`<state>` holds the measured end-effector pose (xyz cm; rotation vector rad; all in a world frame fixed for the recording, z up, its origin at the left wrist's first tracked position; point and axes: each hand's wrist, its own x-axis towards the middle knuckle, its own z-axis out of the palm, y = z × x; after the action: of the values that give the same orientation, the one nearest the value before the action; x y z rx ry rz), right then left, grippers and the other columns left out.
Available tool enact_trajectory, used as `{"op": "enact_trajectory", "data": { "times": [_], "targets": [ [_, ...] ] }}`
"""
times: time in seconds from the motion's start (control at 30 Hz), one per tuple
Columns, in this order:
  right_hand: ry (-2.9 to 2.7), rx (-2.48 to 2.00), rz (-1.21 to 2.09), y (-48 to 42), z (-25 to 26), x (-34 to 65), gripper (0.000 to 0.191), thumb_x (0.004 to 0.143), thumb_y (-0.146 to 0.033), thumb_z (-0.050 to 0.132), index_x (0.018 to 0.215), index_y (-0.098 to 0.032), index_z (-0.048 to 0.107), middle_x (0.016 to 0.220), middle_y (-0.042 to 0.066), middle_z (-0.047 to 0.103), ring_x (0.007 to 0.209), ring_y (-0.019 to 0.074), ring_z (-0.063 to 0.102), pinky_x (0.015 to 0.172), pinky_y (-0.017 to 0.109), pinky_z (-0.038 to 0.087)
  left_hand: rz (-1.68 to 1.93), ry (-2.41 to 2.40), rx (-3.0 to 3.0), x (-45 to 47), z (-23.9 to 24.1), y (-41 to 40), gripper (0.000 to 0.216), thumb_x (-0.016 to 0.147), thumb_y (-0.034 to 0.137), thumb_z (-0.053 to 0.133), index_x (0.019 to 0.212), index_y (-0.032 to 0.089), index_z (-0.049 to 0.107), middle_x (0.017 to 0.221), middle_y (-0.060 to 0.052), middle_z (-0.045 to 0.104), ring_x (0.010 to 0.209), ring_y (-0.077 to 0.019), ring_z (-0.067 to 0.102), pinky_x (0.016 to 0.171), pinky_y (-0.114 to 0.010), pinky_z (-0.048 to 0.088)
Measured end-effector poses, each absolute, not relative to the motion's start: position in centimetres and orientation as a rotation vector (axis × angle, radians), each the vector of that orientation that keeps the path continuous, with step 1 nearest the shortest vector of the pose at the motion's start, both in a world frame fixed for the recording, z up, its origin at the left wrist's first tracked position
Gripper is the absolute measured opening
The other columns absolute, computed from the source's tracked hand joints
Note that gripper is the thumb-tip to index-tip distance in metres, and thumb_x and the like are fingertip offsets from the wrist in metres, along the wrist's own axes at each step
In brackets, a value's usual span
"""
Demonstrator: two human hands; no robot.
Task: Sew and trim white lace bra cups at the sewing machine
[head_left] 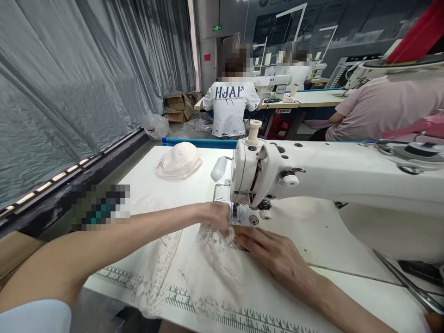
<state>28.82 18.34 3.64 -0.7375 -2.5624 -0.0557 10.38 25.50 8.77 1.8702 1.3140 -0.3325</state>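
Observation:
A white sewing machine [319, 162] stands over the table, its needle area just beyond my hands. My left hand [218, 215] is closed on the upper edge of a pale lace fabric [222, 263], left of and in front of the needle plate [243, 217]. From the right, my right hand [277, 256] reaches in, its fingers pressed together at the same fabric edge, close to my left fingertips. Those fingertips are partly hidden. The lace hangs toward me over the ruler markings, and another lace strip [157, 266] lies to its left.
A pale, cup-shaped fabric piece [179, 161] lies at the table's far left. Metal scissors [405, 280] rest at the right. A dark rail [104, 171] borders the left side. People in white [231, 108] and pink [388, 106] shirts sit ahead at other machines.

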Motion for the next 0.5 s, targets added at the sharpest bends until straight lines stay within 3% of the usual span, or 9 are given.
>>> {"op": "enact_trajectory", "data": {
  "times": [0.13,0.33,0.5],
  "targets": [
    [-2.576,-0.661,-0.116,18.5,3.0,28.4,0.032,0.092,-0.006,0.032,0.111,-0.012,0.057,0.110,0.012,0.064,0.096,0.0198,0.060,0.060,0.026,0.053,-0.355,1.306,1.899,10.6,9.2,25.4,0.018,0.056,0.020,0.067,0.046,0.015,0.053,0.045,0.003,0.044,0.049,-0.0113,0.042,0.044,-0.023,0.029],
    [-2.605,-0.651,-0.095,18.1,2.7,28.5,0.035,0.089,-0.003,0.030,0.104,-0.012,0.061,0.108,0.012,0.065,0.082,0.0175,0.062,0.057,0.027,0.052,-0.371,1.271,1.922,10.5,8.8,25.7,0.020,0.057,0.021,0.070,0.046,0.015,0.054,0.045,0.004,0.044,0.047,-0.0095,0.041,0.044,-0.022,0.028],
    [-2.648,-0.696,-0.127,18.0,2.5,28.6,0.040,0.084,0.001,0.032,0.113,-0.010,0.057,0.116,0.013,0.062,0.085,0.0202,0.063,0.058,0.029,0.049,-0.377,1.394,2.044,9.8,9.0,27.9,0.028,0.048,0.028,0.080,0.047,0.014,0.056,0.047,0.002,0.050,0.053,-0.0132,0.049,0.050,-0.023,0.035]
  ]
}}
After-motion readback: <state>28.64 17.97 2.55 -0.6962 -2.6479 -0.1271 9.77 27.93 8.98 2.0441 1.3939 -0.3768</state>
